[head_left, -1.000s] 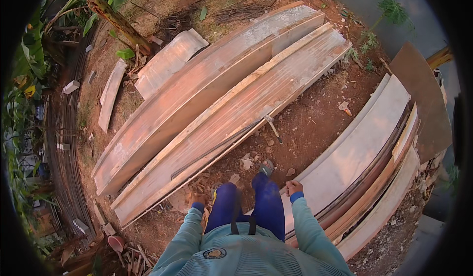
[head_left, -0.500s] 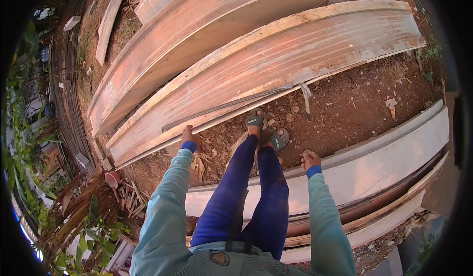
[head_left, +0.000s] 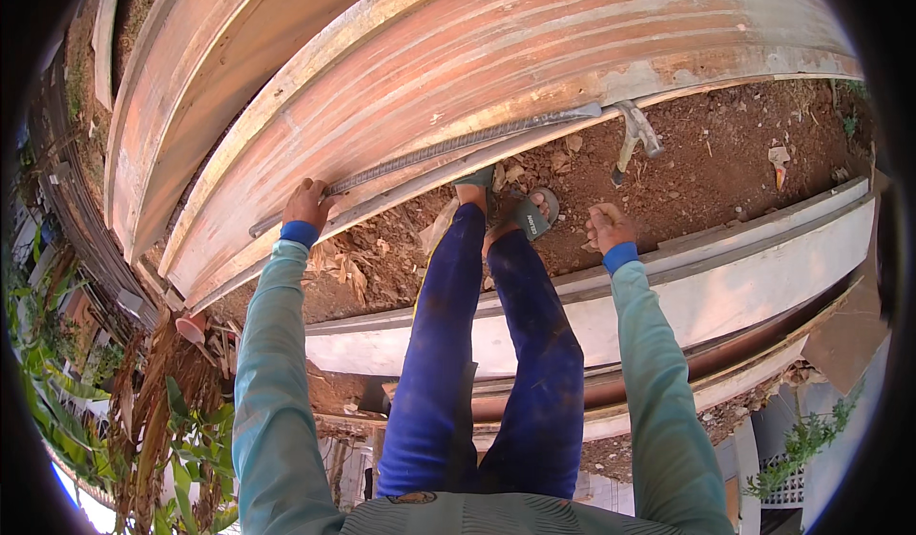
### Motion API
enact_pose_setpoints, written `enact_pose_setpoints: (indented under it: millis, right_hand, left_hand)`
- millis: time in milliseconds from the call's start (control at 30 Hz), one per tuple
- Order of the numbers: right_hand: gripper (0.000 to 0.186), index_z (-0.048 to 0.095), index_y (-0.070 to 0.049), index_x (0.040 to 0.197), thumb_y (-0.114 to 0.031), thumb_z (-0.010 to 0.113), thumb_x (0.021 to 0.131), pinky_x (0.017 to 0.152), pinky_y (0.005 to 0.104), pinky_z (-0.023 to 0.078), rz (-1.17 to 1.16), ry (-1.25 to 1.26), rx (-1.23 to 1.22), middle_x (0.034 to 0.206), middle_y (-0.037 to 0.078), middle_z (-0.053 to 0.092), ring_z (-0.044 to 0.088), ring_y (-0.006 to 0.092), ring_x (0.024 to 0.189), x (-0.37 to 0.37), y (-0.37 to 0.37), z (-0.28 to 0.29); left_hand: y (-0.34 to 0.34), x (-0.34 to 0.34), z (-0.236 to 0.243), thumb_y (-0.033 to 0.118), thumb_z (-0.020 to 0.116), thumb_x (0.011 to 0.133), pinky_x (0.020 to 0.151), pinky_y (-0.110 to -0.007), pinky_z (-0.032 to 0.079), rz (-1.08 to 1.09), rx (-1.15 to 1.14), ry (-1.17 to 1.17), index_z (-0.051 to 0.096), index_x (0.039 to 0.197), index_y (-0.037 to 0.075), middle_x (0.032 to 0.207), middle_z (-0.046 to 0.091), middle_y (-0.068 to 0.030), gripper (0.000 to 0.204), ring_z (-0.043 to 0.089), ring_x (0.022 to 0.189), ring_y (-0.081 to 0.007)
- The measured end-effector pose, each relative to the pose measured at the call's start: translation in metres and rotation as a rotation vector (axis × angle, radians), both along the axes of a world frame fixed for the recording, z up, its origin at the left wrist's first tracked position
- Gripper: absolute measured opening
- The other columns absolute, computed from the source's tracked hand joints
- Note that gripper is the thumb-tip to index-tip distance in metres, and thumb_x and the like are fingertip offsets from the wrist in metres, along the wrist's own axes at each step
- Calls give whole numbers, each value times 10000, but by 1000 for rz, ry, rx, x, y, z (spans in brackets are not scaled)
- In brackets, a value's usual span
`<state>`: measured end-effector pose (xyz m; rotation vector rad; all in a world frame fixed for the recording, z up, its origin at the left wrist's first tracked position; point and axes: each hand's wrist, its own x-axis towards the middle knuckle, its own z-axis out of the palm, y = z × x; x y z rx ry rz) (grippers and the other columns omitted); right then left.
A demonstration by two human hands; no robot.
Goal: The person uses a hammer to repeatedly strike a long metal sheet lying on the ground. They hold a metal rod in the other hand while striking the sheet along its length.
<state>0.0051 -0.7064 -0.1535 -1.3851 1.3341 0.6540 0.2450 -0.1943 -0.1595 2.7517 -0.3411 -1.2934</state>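
Observation:
My left hand [head_left: 308,200] is at the lower left end of a ribbed steel bar [head_left: 420,156], fingers closed over it. The bar lies along the near edge of a long reddish, pale-streaked wooden panel [head_left: 563,34]. My right hand [head_left: 608,227] is held above the dirt with curled fingers; whether anything is inside them I cannot make out. A hammer [head_left: 631,143] rests beside the panel, past the bar's right end and just beyond my right hand. My sandaled feet stand on the dirt below the bar.
A second long board [head_left: 181,86] lies farther back at upper left. Several stacked pale boards [head_left: 725,253] run across behind my legs to the right. Scrap wood, plants [head_left: 86,392] and a pink bucket [head_left: 189,327] are at lower left. Red dirt [head_left: 706,172] separates the boards.
I have turned and stepped closer to the long panel. My left hand has reached out from beside my leg onto the steel bar. My right hand has moved forward, still curled.

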Motion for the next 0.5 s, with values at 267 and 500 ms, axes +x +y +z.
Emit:
enact_pose_setpoints:
  millis: [267, 500]
  right_hand:
    - [157, 644, -73, 983, -226, 612, 967, 466, 240, 435, 21, 15, -83, 755, 15, 632, 551, 75, 570, 6, 35, 75]
    - [345, 633, -69, 1074, -399, 586, 987, 538, 243, 492, -32, -167, 212, 782, 19, 638, 584, 88, 630, 64, 138, 122]
  left_hand:
    - [14, -9, 34, 360, 621, 924, 845, -462, 498, -209, 35, -84, 589, 994, 62, 1050, 614, -122, 308, 603, 1021, -326]
    - [0, -45, 174, 373, 570, 965, 588, -525, 484, -92, -230, 74, 563, 891, 43, 798, 631, -208, 339, 623, 692, -434]
